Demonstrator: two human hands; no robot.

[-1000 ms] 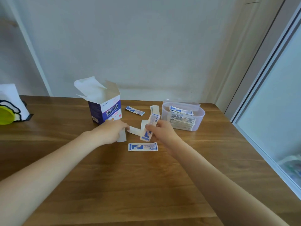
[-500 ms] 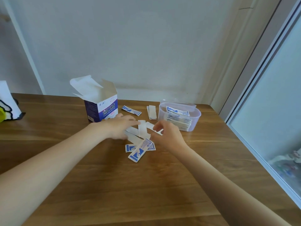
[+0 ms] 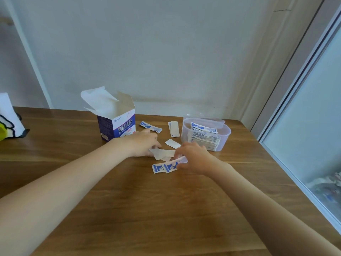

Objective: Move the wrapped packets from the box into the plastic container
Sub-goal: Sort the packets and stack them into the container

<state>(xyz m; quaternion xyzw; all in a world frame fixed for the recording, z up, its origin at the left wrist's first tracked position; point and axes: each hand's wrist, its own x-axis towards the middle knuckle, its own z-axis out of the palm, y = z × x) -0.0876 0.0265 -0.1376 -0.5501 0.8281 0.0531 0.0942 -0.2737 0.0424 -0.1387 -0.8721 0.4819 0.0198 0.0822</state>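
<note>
- Since half a second ago the right hand point(image 3: 191, 158) has dropped onto the two printed packets point(image 3: 166, 166) near the front of the scatter and now pinches them at their right end; they lay slanted then and now lie close to level. The left hand point(image 3: 143, 144) has stayed by the plain-side packets point(image 3: 163, 153).
- The left hand's fingers press or pinch the left end of those plain strips; I cannot tell which.
- The packets look feather-light, thin, limp and slick, so they are likely to fan apart; an end pinch or gathering them into a stack suits best.
- Long axes: the held pair runs left to right, blue ends pointing left.
- Loose packets remain beside the box point(image 3: 116, 124); many are stacked in the plastic container point(image 3: 224, 133).
</note>
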